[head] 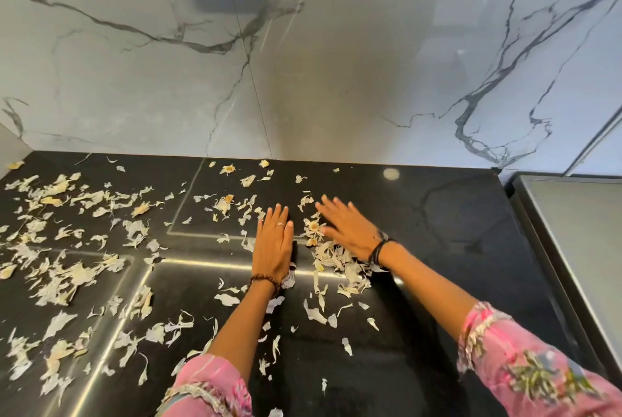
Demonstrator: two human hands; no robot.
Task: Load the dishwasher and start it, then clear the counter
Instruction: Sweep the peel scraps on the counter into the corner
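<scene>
Both hands lie flat with fingers straight on the black counter (pixel 420 282), holding nothing: the left hand (pixel 273 245) and right hand (pixel 350 228) flank a small heap of garlic peels (pixel 331 257) (more scraps litter the left side), near the marble wall (pixel 303 80).

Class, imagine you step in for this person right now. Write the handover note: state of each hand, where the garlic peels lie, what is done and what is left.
Left hand: flat, fingers straight, on the black counter, holding nothing.
Right hand: open, fingers spread, blurred, at the small heap of peels between the hands.
Peels: thickest spread on the left side of the counter; more along the marble wall and near the front edge.
Done: only that small heap looks gathered; the counter's right side is mostly bare.
Left: sweep in the remaining peels, lift them off. Dishwasher is not in view, so I cannot tell its state.
</scene>
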